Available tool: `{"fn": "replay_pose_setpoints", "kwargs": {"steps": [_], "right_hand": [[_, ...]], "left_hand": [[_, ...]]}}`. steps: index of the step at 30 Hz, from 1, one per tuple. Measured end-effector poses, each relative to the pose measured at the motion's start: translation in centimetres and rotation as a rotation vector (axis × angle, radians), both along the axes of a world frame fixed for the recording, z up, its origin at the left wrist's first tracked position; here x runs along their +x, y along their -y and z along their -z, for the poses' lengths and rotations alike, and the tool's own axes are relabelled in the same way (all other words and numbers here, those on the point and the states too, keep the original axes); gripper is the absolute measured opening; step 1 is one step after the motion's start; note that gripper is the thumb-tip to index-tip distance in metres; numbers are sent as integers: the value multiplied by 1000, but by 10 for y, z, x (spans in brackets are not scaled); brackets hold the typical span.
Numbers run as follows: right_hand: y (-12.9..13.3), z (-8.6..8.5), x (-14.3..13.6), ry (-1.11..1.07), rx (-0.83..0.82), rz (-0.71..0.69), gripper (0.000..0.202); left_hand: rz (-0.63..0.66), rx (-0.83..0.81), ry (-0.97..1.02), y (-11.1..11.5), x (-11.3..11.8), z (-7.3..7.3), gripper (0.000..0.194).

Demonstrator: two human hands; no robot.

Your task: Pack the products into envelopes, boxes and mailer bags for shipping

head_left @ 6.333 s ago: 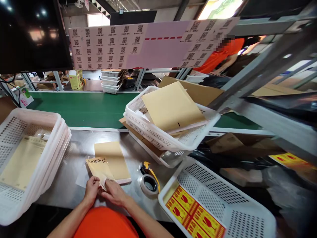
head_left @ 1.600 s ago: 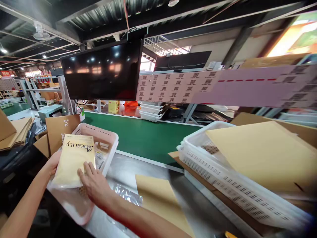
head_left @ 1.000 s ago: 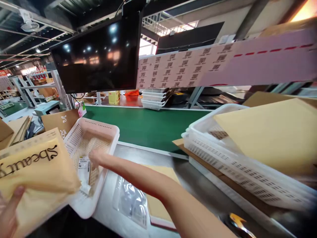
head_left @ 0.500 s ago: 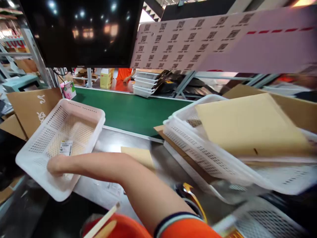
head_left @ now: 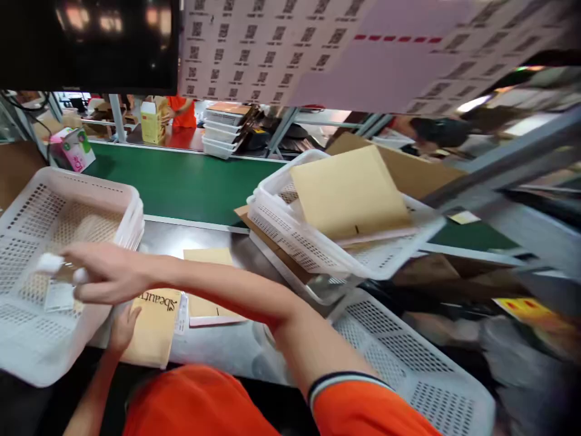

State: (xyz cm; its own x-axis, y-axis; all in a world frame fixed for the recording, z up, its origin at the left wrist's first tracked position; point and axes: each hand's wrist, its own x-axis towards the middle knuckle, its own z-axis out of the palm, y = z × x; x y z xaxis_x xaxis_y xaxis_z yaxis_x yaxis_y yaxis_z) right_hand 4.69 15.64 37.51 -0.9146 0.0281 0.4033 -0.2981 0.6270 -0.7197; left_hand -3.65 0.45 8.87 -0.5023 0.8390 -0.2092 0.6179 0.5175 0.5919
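My right hand [head_left: 102,272] is over the left white basket [head_left: 97,192], its fingers closed round small white-capped bottles [head_left: 68,271], blurred by motion. A white labelled packet [head_left: 59,298] lies in that basket under the bottles. Below, my left hand [head_left: 123,330] rests on the left edge of a tan envelope printed "beauty" [head_left: 152,333], its fingers partly spread. Another tan envelope [head_left: 209,257] lies on the metal table [head_left: 218,351], partly behind my right forearm, beside a white label slip [head_left: 181,316].
A stack of white baskets [head_left: 290,242] at centre right holds a large tan envelope [head_left: 349,194]. Another white basket [head_left: 436,375] sits lower right. Behind runs a green conveyor [head_left: 181,181], with a pink box [head_left: 75,148] on it. A person's orange sleeve [head_left: 184,112] shows beyond.
The view has swung right. My right hand has lifted from inside the basket with the bottles. My left hand and the "beauty" envelope have come into view.
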Motion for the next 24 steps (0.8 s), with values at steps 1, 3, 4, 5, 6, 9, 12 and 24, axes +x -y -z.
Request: {"fn": "replay_pose_setpoints", "kwargs": {"steps": [1, 3, 4, 5, 6, 9, 12, 24], "right_hand": [[-14, 21, 41, -13, -184, 28, 55], [-29, 85, 119, 8, -626, 349, 57], [-29, 124, 151, 0, -801, 580, 57], [-25, 164, 177, -24, -915, 856, 53], [-18, 201, 198, -16, -968, 1084, 47], [13, 280, 239, 40, -974, 1284, 38], [38, 310, 266, 90, -962, 1334, 35], [33, 359, 285, 136, -987, 1340, 37]], "left_hand": [[-27, -26, -40, -9, 1, 8, 29], [15, -37, -142, -25, 20, 18, 34], [127, -32, -194, -34, 37, 22, 40], [290, -28, -236, -44, 60, 25, 43], [518, -26, -267, -55, 86, 29, 44], [951, -18, -214, -94, 164, 43, 32], [1102, -35, -210, -129, 208, 58, 27], [1106, -66, -242, -177, 232, 59, 19]]}}
